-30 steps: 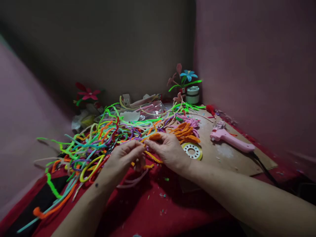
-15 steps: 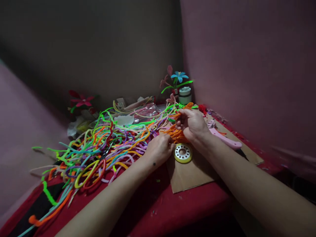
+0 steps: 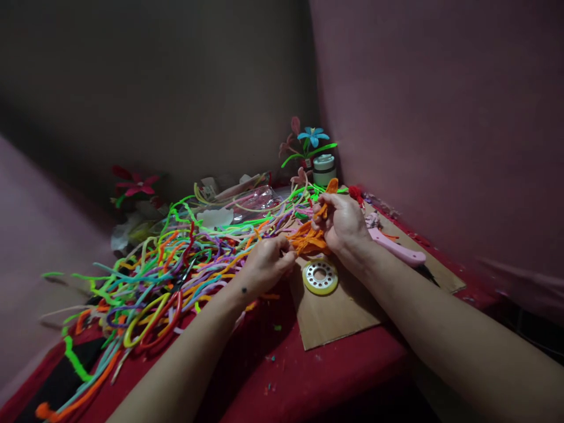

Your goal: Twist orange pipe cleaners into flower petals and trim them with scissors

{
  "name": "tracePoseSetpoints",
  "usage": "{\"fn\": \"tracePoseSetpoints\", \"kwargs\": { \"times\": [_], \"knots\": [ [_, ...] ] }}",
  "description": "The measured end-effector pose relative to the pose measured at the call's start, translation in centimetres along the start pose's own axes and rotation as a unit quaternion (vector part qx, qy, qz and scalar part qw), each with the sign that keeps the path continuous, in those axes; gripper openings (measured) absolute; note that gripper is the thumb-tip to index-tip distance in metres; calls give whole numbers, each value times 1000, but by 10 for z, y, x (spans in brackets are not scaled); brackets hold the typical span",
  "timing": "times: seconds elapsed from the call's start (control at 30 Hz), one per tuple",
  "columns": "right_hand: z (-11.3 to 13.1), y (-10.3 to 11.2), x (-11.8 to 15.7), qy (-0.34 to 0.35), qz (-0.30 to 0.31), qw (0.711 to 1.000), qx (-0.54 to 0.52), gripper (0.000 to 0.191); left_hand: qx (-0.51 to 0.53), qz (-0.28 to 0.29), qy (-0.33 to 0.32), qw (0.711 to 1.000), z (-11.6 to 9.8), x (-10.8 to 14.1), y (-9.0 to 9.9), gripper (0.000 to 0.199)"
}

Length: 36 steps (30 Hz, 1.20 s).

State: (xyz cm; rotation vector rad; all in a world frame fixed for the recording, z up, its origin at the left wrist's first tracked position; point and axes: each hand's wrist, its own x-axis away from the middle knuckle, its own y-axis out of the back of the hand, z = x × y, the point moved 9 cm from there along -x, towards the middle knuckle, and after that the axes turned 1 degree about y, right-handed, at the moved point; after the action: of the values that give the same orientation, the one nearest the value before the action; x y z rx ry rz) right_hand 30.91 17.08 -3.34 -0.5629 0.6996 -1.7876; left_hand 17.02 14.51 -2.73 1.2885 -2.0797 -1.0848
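Observation:
My right hand (image 3: pixel 346 226) is closed around an orange pipe-cleaner piece (image 3: pixel 331 187), whose looped, petal-like end sticks up past the fingers. Below and left of it, more orange pipe cleaners (image 3: pixel 311 239) lie bunched between both hands. My left hand (image 3: pixel 269 262) is closed, thumb against fingers, at the left end of this orange bunch; its fingertips partly hide what they grip. Just in front of the bunch, a yellow tape roll with a white, holed core (image 3: pixel 320 277) lies flat on a brown board (image 3: pixel 337 323).
A large tangle of coloured pipe cleaners (image 3: pixel 176 273) spreads to the left, with scissors partly buried. Beside my right wrist lies a pink-handled tool (image 3: pixel 399 248). A pale lidded jar (image 3: pixel 324 170), a blue flower (image 3: pixel 314 136) and a red flower (image 3: pixel 137 185) stand behind. Red cloth (image 3: pixel 282 376) covers the table.
My left hand has moved left and slightly back from the tape roll, and the orange bunch looks more spread. The orange piece in my right hand stands more upright. The view has shifted slightly.

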Motion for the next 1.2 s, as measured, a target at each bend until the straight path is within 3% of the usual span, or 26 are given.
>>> {"fn": "tracePoseSetpoints", "kwargs": {
  "times": [0.1,0.2,0.4,0.57,0.7,0.77,0.87,0.97,1.07,1.13,1.2],
  "knots": [
    [3,3,-1,9,-17,1000,12,7,99,28,38,994,7,1,8,14],
    [-2,-2,1,-6,5,1000,22,6,181,12,61,981,13,1,16,14],
    [-21,-7,5,-47,24,997,57,11,352,-13,118,928,22,-3,5,17],
    [3,3,3,64,-33,992,105,10,497,-39,144,855,37,-13,-6,26],
    [-24,-3,12,-83,-1,991,108,8,516,-66,119,846,39,-19,-9,28],
    [-36,-11,19,-128,41,986,99,5,505,-90,90,854,31,-20,-7,28],
    [-43,-20,24,-138,106,980,97,7,450,-93,48,887,15,-19,-6,25],
    [-34,-13,17,-97,72,986,113,9,365,-109,23,924,11,-20,1,21],
    [-9,-6,8,-3,24,997,68,12,163,-163,11,973,16,-20,15,20],
    [0,-6,5,30,22,999,33,12,32,-129,33,991,22,-24,9,19],
    [-1,-9,5,16,32,999,11,13,-24,-92,56,994,29,-26,1,15]
  ]
}}
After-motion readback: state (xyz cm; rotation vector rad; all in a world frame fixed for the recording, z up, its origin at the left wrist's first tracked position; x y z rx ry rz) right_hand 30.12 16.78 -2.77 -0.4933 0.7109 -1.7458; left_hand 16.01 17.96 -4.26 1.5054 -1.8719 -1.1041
